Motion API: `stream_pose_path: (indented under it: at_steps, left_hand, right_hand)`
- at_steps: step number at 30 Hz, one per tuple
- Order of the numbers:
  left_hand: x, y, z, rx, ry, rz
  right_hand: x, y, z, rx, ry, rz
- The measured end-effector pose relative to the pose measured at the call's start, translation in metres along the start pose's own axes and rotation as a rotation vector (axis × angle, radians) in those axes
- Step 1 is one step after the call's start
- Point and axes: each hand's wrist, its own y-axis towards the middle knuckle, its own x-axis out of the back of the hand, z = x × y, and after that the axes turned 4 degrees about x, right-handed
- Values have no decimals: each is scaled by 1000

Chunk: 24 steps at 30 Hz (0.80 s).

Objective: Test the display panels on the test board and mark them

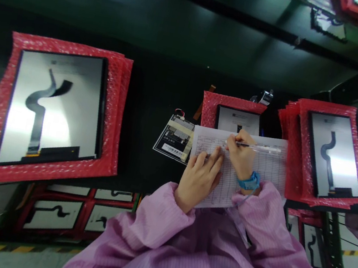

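On the dark bench [138, 145], a gridded paper sheet [243, 182] partly covers a screen panel [239, 117] on red bubble wrap [209, 107]. My right hand [241, 156] grasps a clear pen [266, 148] over it; my left hand [201, 175] lies on it, released, fingers spread. A taped module [176, 138] sits at its left edge, with wrapped panels [51, 130] farther out on both sides.

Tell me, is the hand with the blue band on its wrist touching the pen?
Touching. The head view shows the right hand gripping the pen near one end, between its thumb and fingers, over the paper.
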Motion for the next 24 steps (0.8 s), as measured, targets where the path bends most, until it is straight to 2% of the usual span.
stream_pose_path:
  at_steps: [10,17,24]
  left_hand:
    - [0,1,0,5,-15,24]
    - [0,1,0,4,-13,36]
    - [1,1,0,11,-26,49]
  right_hand:
    - [0,0,0,5,39,-16]
    - [3,4,3,-134,155,-105]
    - [3,4,5,-102,133,-90]
